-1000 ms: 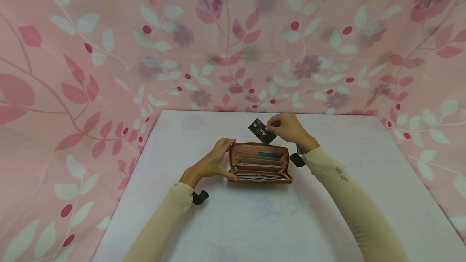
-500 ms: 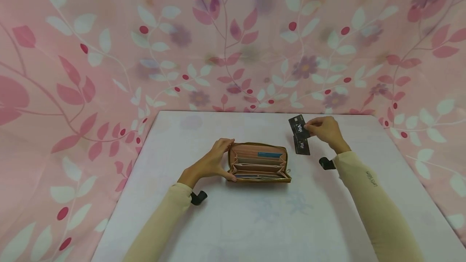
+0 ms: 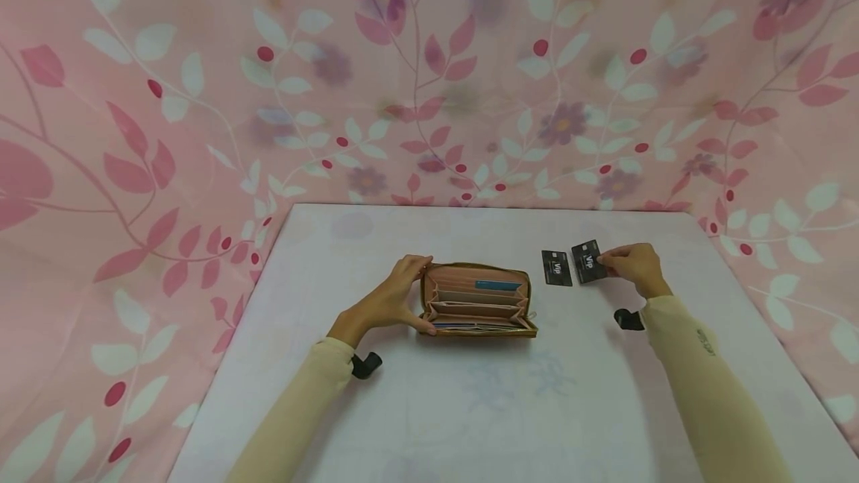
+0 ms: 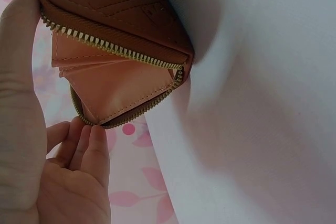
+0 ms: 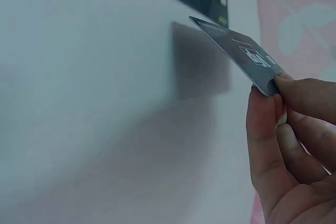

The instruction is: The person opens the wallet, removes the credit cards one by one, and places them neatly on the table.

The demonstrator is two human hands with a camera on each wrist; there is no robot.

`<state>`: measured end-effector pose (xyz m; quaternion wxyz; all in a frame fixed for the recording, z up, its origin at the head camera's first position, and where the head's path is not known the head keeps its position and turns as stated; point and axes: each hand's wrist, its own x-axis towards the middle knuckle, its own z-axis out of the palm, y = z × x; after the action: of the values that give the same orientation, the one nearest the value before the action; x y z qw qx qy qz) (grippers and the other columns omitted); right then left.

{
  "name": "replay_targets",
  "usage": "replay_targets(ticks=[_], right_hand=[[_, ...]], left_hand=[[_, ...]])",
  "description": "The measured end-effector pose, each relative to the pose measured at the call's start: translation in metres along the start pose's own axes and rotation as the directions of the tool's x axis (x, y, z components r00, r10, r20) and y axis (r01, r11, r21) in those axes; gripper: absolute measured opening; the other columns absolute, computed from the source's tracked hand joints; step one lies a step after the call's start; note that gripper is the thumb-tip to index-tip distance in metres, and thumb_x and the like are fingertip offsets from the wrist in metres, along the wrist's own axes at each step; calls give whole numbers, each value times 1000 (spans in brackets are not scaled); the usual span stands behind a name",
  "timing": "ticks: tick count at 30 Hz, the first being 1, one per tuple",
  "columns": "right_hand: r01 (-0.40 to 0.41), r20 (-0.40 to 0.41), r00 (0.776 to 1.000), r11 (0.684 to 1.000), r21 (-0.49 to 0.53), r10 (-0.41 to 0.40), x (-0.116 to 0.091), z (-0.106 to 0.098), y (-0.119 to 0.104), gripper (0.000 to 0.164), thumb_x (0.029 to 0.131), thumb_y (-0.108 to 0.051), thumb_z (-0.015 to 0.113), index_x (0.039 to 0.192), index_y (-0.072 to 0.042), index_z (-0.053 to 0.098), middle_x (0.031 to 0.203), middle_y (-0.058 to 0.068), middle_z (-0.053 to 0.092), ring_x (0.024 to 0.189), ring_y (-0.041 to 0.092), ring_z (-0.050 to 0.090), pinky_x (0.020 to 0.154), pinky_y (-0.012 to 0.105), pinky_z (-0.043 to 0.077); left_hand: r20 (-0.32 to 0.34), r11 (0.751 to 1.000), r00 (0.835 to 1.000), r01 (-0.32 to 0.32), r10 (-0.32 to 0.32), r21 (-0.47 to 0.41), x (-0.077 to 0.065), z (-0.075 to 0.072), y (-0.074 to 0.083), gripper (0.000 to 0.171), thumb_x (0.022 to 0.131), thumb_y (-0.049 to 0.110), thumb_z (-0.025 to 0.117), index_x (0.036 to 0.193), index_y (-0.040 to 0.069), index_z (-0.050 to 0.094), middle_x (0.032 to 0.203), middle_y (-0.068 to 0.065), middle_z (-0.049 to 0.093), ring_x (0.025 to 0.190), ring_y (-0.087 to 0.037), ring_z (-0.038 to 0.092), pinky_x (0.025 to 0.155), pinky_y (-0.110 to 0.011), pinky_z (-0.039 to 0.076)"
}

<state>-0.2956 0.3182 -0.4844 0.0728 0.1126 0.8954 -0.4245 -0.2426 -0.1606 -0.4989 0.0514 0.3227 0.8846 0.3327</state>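
Note:
Unzipped and spread wide, a brown zip-around wallet [image 3: 478,269] shows its pink pleated compartments, with a blue card [image 3: 497,285] in a slot. My left hand [image 3: 389,300] grips its left end, thumb on the near edge and fingers on the far edge; the brass zip teeth [image 4: 118,50] show in the left wrist view. My right hand [image 3: 634,267] pinches a black VIP card [image 3: 588,262] by its right edge between thumb and fingers. In the right wrist view this card [image 5: 236,51] is tilted above the table. A second black VIP card [image 3: 557,268] lies flat to its left.
The wallet and cards are on a white-covered table [image 3: 429,416]. A pink floral curtain [image 3: 429,95] hangs behind the table and along its sides. A black strap piece [image 3: 628,319] sticks out at the right wrist, another strap piece [image 3: 366,365] at the left.
My right hand has carried the black VIP card from above the wallet to the right, past the other card, and down near the table. My left hand has stayed on the wallet.

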Motion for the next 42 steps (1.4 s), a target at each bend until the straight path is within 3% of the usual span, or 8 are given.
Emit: replay_targets(ticks=[6, 14, 21, 28, 33, 35, 37, 42], right_hand=[[-67, -27, 997, 998, 15, 67, 6, 4, 19, 41, 88, -19, 71, 115, 11, 66, 88, 9, 71, 68, 7, 62, 64, 23, 52], [-103, -69, 993, 993, -62, 98, 10, 16, 21, 40, 88, -22, 71, 112, 10, 68, 102, 21, 68, 83, 23, 60, 71, 33, 48], [-112, -81, 991, 990, -89, 105, 12, 22, 21, 39, 87, -25, 73, 109, 8, 70, 95, 17, 69, 90, 28, 56, 72, 34, 44], [36, -105, 993, 969, -244, -63, 7, 23, 21, 38, 79, -31, 82, 90, 5, 76, 67, 7, 67, 81, 31, 55, 78, 50, 44], [133, -108, 979, 942, -308, -174, 1, 26, 9, 32, 81, -24, 81, 84, 7, 73, 74, 14, 67, 72, 31, 56, 63, 42, 47], [184, -113, 967, 931, -315, -229, -2, 31, 0, 28, 83, -20, 78, 86, 7, 72, 79, 17, 68, 72, 30, 58, 60, 40, 48], [271, -121, 938, 906, -325, -324, -6, 38, -13, 23, 85, -16, 75, 87, 6, 72, 82, 18, 69, 73, 31, 61, 61, 42, 50], [510, -152, 805, 800, -315, -573, -25, 58, -64, 12, 87, -9, 72, 86, 3, 74, 78, 16, 71, 70, 31, 65, 64, 49, 52]], left_hand=[[-7, 1000, 1000, -11, 11, -3, 0, 1, -1, 131, 55, 64, 86, 155, 11, 21, 146, -6, 28, 133, -19, 29, 106, -43, 37], [-3, 1000, 1000, -1, 1, 0, 0, 0, 0, 131, 55, 65, 85, 156, 11, 21, 146, -6, 28, 133, -19, 29, 106, -43, 37], [-9, 1000, 1000, -4, 4, 0, 0, -1, 0, 130, 55, 63, 86, 155, 11, 21, 146, -6, 29, 133, -20, 29, 106, -44, 37], [-9, 1000, 1000, -14, 14, 12, 1, 1, -1, 130, 56, 66, 84, 155, 10, 21, 146, -6, 28, 133, -21, 29, 105, -44, 38], [-19, 1000, 1000, -13, 13, 19, 2, 0, 0, 130, 55, 65, 84, 155, 10, 22, 146, -6, 29, 133, -21, 29, 105, -44, 38], [-13, 1000, 1000, -9, 10, 18, 2, -1, 0, 130, 55, 65, 85, 155, 10, 22, 146, -7, 29, 133, -21, 29, 105, -44, 38], [-1, 1000, 1000, -2, 2, 14, 2, -1, 1, 130, 55, 64, 86, 155, 10, 22, 146, -7, 29, 133, -21, 29, 105, -44, 37], [19, 1000, 1000, 9, -9, 22, 2, -1, 1, 131, 56, 63, 86, 156, 11, 20, 147, -6, 27, 134, -19, 27, 107, -41, 36]])
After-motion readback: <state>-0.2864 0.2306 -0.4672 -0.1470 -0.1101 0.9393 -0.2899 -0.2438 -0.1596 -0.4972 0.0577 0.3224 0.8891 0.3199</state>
